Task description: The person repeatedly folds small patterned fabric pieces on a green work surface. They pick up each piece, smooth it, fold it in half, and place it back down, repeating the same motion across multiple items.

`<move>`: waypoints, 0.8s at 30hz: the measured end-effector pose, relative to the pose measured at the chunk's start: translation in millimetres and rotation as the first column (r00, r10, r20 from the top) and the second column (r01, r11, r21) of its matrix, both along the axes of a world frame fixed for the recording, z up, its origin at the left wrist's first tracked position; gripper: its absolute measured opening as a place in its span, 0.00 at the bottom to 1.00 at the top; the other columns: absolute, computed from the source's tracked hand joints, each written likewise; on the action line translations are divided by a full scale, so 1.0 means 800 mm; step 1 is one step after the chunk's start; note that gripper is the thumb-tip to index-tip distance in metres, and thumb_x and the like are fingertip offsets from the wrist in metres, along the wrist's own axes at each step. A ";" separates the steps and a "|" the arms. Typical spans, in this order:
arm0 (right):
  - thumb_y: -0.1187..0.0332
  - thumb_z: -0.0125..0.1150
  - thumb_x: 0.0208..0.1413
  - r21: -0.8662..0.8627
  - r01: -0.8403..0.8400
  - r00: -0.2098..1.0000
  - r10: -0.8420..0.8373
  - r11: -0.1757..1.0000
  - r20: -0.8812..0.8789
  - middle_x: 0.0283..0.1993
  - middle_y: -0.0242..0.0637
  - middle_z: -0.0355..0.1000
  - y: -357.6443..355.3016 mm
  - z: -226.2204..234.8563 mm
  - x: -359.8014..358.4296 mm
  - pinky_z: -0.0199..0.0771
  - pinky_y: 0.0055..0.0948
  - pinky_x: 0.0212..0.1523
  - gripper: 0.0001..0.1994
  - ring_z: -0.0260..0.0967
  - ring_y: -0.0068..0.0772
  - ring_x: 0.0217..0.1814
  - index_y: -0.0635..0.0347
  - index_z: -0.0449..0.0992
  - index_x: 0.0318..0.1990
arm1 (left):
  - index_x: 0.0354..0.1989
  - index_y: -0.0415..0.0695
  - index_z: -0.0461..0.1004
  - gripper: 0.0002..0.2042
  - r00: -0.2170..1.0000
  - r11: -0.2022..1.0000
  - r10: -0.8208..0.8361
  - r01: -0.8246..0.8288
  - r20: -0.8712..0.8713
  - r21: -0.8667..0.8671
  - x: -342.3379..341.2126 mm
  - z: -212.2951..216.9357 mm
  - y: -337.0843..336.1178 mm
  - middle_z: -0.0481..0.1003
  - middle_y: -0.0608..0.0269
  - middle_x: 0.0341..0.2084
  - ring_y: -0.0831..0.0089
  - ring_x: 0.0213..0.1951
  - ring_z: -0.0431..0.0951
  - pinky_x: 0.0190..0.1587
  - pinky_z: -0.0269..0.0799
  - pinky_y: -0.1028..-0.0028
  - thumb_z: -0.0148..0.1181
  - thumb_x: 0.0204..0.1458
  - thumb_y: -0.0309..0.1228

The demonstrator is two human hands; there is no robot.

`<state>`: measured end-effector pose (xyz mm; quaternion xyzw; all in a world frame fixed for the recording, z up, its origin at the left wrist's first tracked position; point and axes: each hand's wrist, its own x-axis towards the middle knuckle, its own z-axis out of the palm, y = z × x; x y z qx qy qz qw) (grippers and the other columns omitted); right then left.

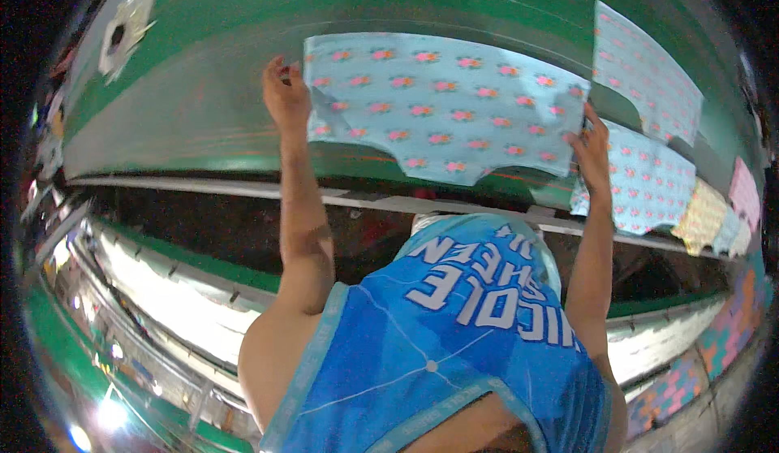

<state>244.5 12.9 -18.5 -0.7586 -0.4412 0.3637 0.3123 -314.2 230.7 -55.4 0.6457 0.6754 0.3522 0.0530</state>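
A light blue cut fabric piece (442,112) with rows of pink and orange flowers lies spread on the green table. Its near edge is curved, with a tongue-shaped part toward me. My left hand (286,100) is beside the piece's left edge, fingers loosely bent and apart, with no cloth seen between them. At the right edge my right hand (594,146) grips the fabric, its thumb on top and the other fingers around the side. Shadows of the hands fall across the cloth.
More flowered blue pieces (649,79) lie to the right, beyond a stack of similar blue cloth (645,173). Yellow cloth (702,213) and pink cloth (744,193) lie farther right. A white scrap (130,27) is at the far left. The table's metal edge (389,203) runs before me.
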 end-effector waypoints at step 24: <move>0.68 0.69 0.57 0.243 -0.759 0.649 0.671 0.605 0.357 0.64 0.52 0.72 0.097 0.007 -0.321 0.68 0.51 0.70 0.27 0.69 0.57 0.67 0.60 0.74 0.65 | 0.46 0.37 0.83 0.18 0.978 0.840 0.111 0.003 0.176 -0.542 -0.011 0.057 -0.112 0.85 0.49 0.40 0.57 0.43 0.85 0.48 0.78 0.60 0.65 0.63 0.42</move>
